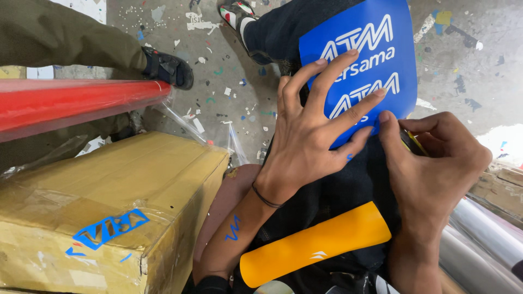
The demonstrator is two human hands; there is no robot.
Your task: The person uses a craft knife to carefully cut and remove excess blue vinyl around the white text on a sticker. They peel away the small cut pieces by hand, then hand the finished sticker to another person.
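A blue vinyl sheet with white cut lettering lies on my dark-trousered lap. My left hand presses flat on its lower left part, fingers spread across the white letters. At the sheet's bottom right edge, my right hand pinches a small yellow-and-black tool, its thumb tip touching the sheet. A thin black band circles my left wrist, and a blue vinyl scrap sticks to my forearm. A rolled orange-yellow sheet rests across my lap below both hands.
A cardboard box with blue sticker scraps stands at the left. A red roll in clear wrap lies above it. Another person's leg and black sandal are at top left. Silver rolls lie at right. Paint-flecked concrete floor surrounds everything.
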